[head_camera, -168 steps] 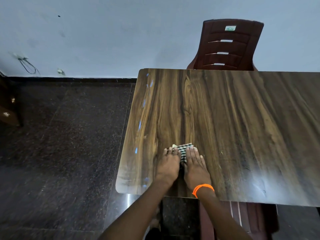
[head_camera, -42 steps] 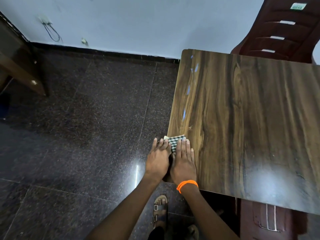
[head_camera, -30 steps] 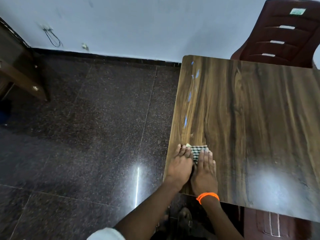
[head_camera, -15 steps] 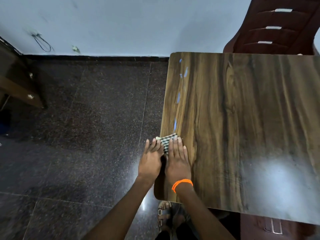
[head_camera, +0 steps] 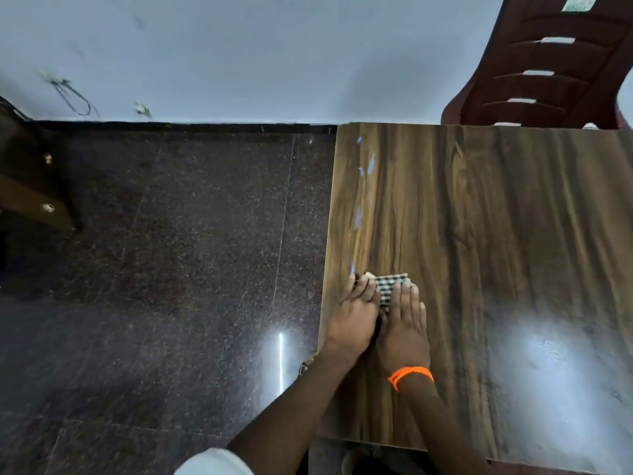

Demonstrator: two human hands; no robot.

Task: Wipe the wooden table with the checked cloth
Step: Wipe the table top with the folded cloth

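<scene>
**Cloth back on the tabletop**

Dark speckled floor [head_camera: 171,269] fills the nine o'clock half of the view, with the wooden table [head_camera: 496,252] at three o'clock and a red-brown chair [head_camera: 555,63] at one o'clock. Half a second ago the checked cloth [head_camera: 388,287] sat at the table's nine o'clock edge; now it lies further inboard. Left hand [head_camera: 352,320] and right hand [head_camera: 404,330] lie flat side by side, fingers together, pressing the cloth down. An orange wristband [head_camera: 410,376] circles the right wrist.
</scene>
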